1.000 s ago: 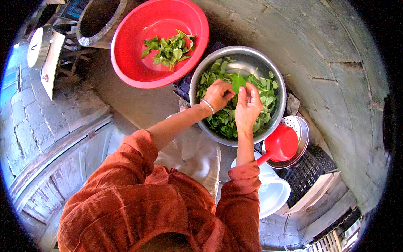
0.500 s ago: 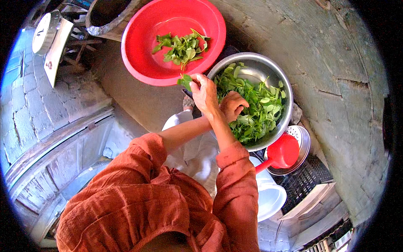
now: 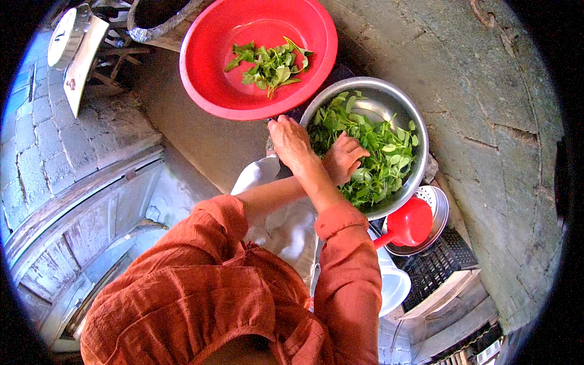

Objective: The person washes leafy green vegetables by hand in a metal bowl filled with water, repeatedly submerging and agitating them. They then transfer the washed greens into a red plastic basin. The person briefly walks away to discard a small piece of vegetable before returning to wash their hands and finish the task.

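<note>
My forearms cross. My left hand (image 3: 344, 159) is over the near left part of a steel bowl (image 3: 409, 104), its fingers loosely bent and apart, touching the leafy greens (image 3: 383, 161) heaped inside. My right hand (image 3: 290, 141) is left of that bowl, just below the near rim of a red plastic basin (image 3: 201, 85). Its fingers are curled closed, and whatever they may hold is hidden. A smaller bunch of leafy greens (image 3: 272, 67) lies on the basin's bottom.
A red dipper (image 3: 409, 222) rests on a perforated metal colander (image 3: 433, 201) at the right, near a white bucket (image 3: 395, 289) and a black crate (image 3: 438, 267). A concrete wall (image 3: 486, 152) rises to the right. A dial scale (image 3: 64, 39) stands far left.
The leaf sprig seen in my right hand is out of sight, and that hand has lowered slightly to the left. My left hand's fingers have opened and lifted over the greens.
</note>
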The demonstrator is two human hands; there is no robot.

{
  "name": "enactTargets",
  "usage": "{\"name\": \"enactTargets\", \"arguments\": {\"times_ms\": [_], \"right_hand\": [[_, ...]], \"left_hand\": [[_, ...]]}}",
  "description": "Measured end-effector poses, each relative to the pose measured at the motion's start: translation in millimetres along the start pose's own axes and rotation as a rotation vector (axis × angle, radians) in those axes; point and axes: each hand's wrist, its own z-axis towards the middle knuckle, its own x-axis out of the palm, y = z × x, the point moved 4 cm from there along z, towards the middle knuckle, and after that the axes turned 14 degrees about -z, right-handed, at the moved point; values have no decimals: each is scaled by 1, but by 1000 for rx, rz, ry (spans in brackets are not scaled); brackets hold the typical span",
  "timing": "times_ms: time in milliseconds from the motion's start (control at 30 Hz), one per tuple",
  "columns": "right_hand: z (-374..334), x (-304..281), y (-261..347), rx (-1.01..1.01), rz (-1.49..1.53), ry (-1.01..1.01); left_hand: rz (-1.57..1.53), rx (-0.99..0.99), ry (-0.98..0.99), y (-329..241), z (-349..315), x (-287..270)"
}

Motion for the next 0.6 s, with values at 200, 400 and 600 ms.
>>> {"name": "enactTargets", "arguments": {"times_ms": [200,400,600], "right_hand": [[-7,17,27,-106,-695,103],[-10,32,23,-63,-550,228],[-1,20,15,-85,-736,116]], "left_hand": [[35,-79,-29,-5,-7,3],[38,-69,22,5,-16,5],[51,-47,9,5,-18,8]]}}
